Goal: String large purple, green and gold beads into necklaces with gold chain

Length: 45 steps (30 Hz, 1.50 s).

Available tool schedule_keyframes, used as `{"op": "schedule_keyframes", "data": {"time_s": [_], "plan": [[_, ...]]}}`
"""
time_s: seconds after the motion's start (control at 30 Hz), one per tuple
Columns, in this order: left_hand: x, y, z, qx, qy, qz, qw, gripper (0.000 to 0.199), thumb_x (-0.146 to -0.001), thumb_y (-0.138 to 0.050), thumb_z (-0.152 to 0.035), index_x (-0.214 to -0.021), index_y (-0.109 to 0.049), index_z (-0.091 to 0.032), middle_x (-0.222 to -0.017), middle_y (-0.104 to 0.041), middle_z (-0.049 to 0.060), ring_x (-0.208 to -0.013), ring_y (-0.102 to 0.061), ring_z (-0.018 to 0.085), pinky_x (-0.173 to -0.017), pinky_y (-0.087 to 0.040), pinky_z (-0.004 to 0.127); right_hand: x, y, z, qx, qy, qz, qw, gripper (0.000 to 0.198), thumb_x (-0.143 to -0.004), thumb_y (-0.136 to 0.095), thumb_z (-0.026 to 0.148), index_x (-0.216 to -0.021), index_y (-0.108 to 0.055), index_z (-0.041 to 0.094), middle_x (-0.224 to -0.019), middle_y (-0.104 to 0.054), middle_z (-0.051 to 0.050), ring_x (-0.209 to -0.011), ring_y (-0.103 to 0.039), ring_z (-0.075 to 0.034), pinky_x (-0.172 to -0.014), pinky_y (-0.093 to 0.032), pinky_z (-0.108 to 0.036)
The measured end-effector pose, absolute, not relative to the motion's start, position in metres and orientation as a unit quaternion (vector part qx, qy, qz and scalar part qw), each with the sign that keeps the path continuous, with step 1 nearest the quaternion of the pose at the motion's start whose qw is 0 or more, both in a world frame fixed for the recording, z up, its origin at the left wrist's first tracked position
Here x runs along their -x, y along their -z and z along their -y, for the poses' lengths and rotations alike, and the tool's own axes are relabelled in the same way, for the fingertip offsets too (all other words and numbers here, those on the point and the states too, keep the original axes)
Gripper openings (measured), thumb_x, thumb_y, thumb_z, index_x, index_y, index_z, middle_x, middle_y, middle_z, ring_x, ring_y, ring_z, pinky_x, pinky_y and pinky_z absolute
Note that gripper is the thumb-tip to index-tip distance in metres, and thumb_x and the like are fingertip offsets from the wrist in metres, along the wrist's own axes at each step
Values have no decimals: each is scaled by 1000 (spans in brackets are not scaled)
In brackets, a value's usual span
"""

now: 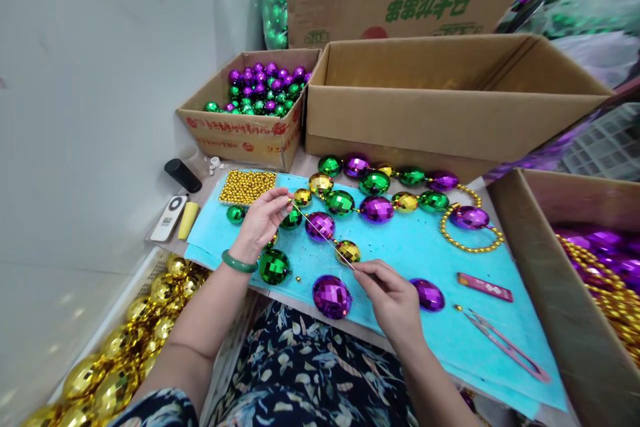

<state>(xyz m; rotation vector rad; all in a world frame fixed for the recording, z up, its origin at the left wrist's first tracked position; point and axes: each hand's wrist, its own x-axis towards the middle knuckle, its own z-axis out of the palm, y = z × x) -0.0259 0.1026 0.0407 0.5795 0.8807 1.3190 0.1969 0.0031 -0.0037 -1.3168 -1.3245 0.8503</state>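
A thin pale thread (324,237) runs taut between my two hands. My left hand (263,219), with a green bangle on its wrist, pinches the upper end. My right hand (393,297) pinches the lower end, above the blue cloth (380,247). Under the thread lie a purple faceted bead (320,227) and a gold bead (348,251). A large purple bead (332,297) sits near the table edge, left of my right hand. Below my left wrist rests a green bead (274,267). Strung green, purple and gold beads (377,209) stretch behind my hands.
Small gold beads fill a tray (248,187). Pink tweezers (505,343) and a dark red packet (485,286) lie at right. Cardboard boxes (450,120) stand behind and to the right. A basket of gold balls (117,347) is at lower left, by a black cylinder (183,175).
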Motion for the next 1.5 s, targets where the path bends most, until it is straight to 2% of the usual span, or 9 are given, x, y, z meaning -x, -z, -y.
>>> {"op": "schedule_keyframes", "data": {"time_s": [0.17, 0.3, 0.47, 0.57, 0.67, 0.73, 0.87, 1.03, 1.5], "plan": [[22, -36, -100, -378, -599, -406, 578, 38, -63, -76, -13, -100, -66, -19, -92, -66, 1, -74, -61, 7, -70, -51, 18, -194, 5, -4, 567, -374, 528, 509, 10, -73, -65, 27, -70, -73, 21, -68, -66, -4, -61, -58, -16, -53, -43, -27], [21, -30, -122, -501, -556, -447, 490, 43, -76, -67, -23, -118, -58, -25, -110, -61, 3, -80, -62, 10, -74, -52, 25, -191, 5, -9, 569, -420, 467, 531, 10, -72, -67, 28, -73, -72, 20, -70, -63, -2, -53, -52, -12, -50, -43, -26], [15, -9, -176, -697, -250, -623, 251, 38, -82, -59, -27, -117, -58, -13, -119, -61, 14, -104, -60, 22, -94, -46, 35, -194, 10, -10, 568, -449, 404, 559, 12, -71, -69, 31, -74, -72, 20, -73, -64, -2, -53, -50, -11, -50, -44, -25], [8, 7, -201, -722, -134, -637, 235, 51, -72, -71, -33, -116, -59, -10, -122, -61, 18, -112, -58, 30, -97, -43, 38, -199, 13, -9, 575, -443, 388, 568, 14, -69, -70, 32, -75, -71, 19, -72, -63, -2, -52, -50, -11, -50, -44, -25], [5, 16, -211, -723, -89, -636, 254, 53, -58, -80, -31, -104, -63, -9, -107, -68, 17, -100, -63, 33, -87, -49, 39, -204, 14, -7, 584, -440, 379, 567, 15, -69, -70, 32, -75, -71, 18, -69, -63, -2, -50, -49, -11, -48, -42, -25], [5, 15, -210, -728, -86, -632, 249, 53, -58, -79, -27, -104, -62, -9, -105, -67, 16, -99, -63, 32, -86, -49, 39, -207, 14, -5, 591, -432, 384, 562, 15, -68, -69, 32, -73, -71, 18, -68, -62, -2, -50, -48, -11, -46, -40, -25], [10, 4, -187, -768, -173, -582, 201, 60, -67, -71, -19, -122, -49, -14, -127, -55, 13, -118, -52, 25, -101, -41, 37, -210, 14, -4, 598, -410, 406, 555, 11, -67, -68, 29, -68, -72, 18, -67, -63, -3, -56, -53, -14, -51, -42, -26], [15, -6, -156, -815, -333, -457, 129, 52, -72, -64, -13, -121, -47, -18, -120, -54, 11, -116, -49, 24, -103, -39, 41, -206, 18, -8, 594, -404, 418, 557, 10, -67, -67, 29, -66, -71, 20, -68, -65, -4, -62, -58, -17, -56, -45, -28], [12, -15, -141, -814, -334, -465, 97, 50, -76, -61, -14, -124, -46, -18, -122, -51, 13, -118, -46, 27, -101, -39, 44, -204, 17, -7, 590, -388, 443, 552, 11, -68, -66, 29, -68, -72, 20, -67, -66, -4, -62, -58, -17, -56, -45, -28]]}}
